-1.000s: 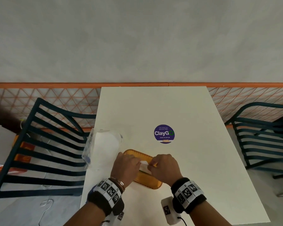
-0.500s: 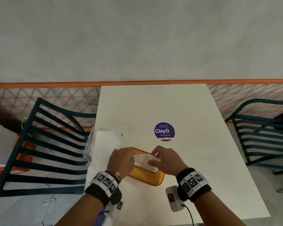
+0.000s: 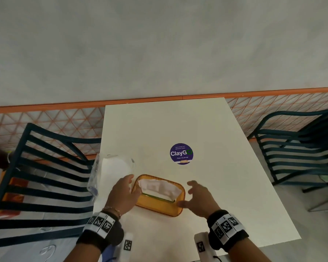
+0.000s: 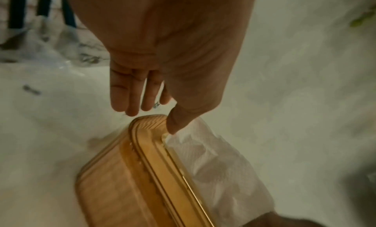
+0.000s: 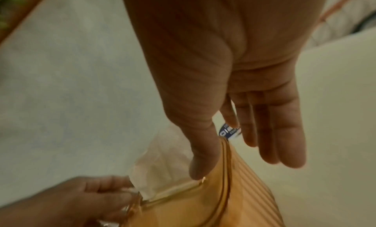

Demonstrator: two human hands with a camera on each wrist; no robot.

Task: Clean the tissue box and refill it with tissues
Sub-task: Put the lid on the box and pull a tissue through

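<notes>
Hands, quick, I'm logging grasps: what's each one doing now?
Left hand: open, fingers straight, thumb at the orange tissue box rim.
Right hand: open, fingers spread, holding nothing.

We list a translucent amber-orange tissue box [image 3: 160,204] with fine ribbing, holding white tissues [image 3: 159,187], on a cream-white table [image 3: 206,186] that bears a round purple sticker [image 3: 181,153] with white lettering and a green ring. We note dark teal slatted chairs [image 3: 45,178], a grey wall [image 3: 159,44], an orange rail [image 3: 45,106] over orange triangle lattice [image 3: 45,123], and black wristbands [image 3: 228,229] carrying black-and-white square markers.
</notes>
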